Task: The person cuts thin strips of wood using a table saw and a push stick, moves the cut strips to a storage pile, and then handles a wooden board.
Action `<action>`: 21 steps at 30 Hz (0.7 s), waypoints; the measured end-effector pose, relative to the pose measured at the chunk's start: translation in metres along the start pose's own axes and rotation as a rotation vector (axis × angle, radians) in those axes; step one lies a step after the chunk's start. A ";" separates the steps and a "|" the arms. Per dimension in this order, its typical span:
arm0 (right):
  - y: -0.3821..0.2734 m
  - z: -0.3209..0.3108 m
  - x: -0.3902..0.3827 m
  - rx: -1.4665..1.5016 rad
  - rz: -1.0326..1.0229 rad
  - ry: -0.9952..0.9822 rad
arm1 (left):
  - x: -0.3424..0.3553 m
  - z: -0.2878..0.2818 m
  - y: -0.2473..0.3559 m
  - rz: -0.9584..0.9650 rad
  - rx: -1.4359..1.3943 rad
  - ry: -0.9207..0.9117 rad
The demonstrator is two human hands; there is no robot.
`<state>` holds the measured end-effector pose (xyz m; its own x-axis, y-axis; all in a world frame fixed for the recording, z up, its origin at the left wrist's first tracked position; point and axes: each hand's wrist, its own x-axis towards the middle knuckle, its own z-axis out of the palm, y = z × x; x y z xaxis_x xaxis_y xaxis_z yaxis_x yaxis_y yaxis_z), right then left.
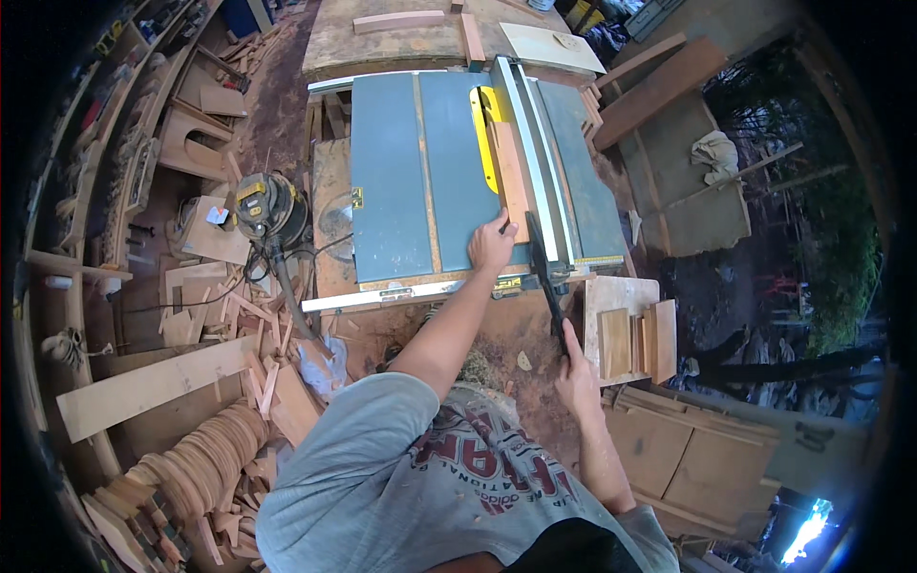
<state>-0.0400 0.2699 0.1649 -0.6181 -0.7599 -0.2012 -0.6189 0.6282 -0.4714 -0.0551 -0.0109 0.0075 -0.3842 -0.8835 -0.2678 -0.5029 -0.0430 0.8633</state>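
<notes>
A narrow reddish wooden board point(510, 172) lies flat on the grey table saw point(390, 172), along the silvery rip fence point(531, 143) and partly over the yellow throat plate point(484, 143). I cannot make out the blade. My left hand point(491, 245) is closed at the board's near left edge, fingers pressed against it. In my right hand point(577, 377) is the handle of a long black push stick point(549, 282), its far end by the board's near right corner. Whether the stick touches the board is unclear.
A wooden outfeed table point(334, 43) with loose boards adjoins the saw's far side. To the left stand a yellow-and-black shop vacuum point(267, 205) and offcuts point(205, 306) on the floor. Cut wood pieces point(659, 341) rest on a small stand at the right.
</notes>
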 end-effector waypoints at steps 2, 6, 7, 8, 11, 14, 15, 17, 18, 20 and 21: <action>-0.006 -0.004 0.010 0.019 0.042 -0.025 | 0.004 0.001 -0.002 0.029 -0.035 0.032; -0.020 -0.008 0.033 0.000 0.096 -0.080 | 0.026 0.005 -0.011 0.138 -0.077 0.106; -0.023 -0.006 0.037 -0.027 0.072 -0.051 | 0.031 0.006 -0.015 0.143 -0.076 0.111; -0.024 -0.006 0.041 -0.055 0.054 -0.020 | 0.033 0.008 -0.015 0.156 -0.044 0.094; -0.032 -0.004 0.053 -0.039 0.055 0.009 | 0.034 0.009 -0.022 0.209 0.013 0.032; -0.044 -0.009 0.066 -0.116 0.117 -0.026 | 0.027 0.006 -0.023 0.208 0.049 -0.103; -0.040 -0.006 0.070 -0.114 0.123 -0.019 | 0.025 0.004 -0.020 0.168 0.057 -0.191; -0.032 0.003 0.082 -0.081 0.036 0.022 | 0.026 -0.003 -0.016 0.155 0.062 -0.223; -0.032 0.006 0.087 -0.078 0.023 0.021 | 0.028 -0.009 -0.016 0.135 0.066 -0.249; -0.038 0.011 0.099 -0.146 0.024 -0.015 | 0.019 -0.017 -0.028 0.246 -0.047 -0.108; -0.043 0.011 0.103 -0.144 0.011 -0.014 | 0.010 -0.018 -0.036 0.361 -0.161 0.013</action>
<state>-0.0721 0.1629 0.1548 -0.6191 -0.7543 -0.2186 -0.6758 0.6535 -0.3410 -0.0269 -0.0261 -0.0189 -0.5036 -0.8611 0.0698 -0.2090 0.1998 0.9573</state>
